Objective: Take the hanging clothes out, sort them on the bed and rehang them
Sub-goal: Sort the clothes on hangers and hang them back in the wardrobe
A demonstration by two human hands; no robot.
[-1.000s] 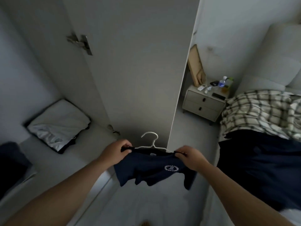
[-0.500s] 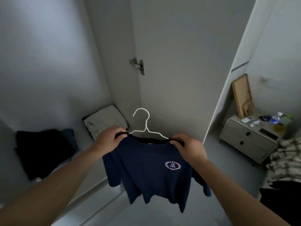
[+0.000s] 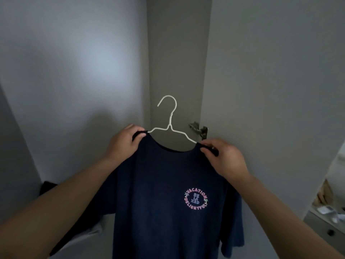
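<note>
A: What fills the view?
B: A navy cotton T-shirt (image 3: 164,202) with a round pink print, hanging flat from centre to six o'clock on a thin white wire hanger (image 3: 170,126); hook at twelve.
A: The hands?
B: Left hand (image 3: 124,144) pinches the shoulder seam at ten o'clock, right hand (image 3: 225,159) at two.
A: Changed?
B: Raised higher; shirt hangs straighter, metal door hinge (image 3: 199,130) now behind the hanger.

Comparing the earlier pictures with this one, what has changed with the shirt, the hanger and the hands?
Both hands raised the navy T-shirt on its white hanger from low and bunched to held high, now hanging full length; the view swung from the bed into the wardrobe. Unchanged: the left hand and right hand grip the shoulders, and the hook is not on any rail.
</note>
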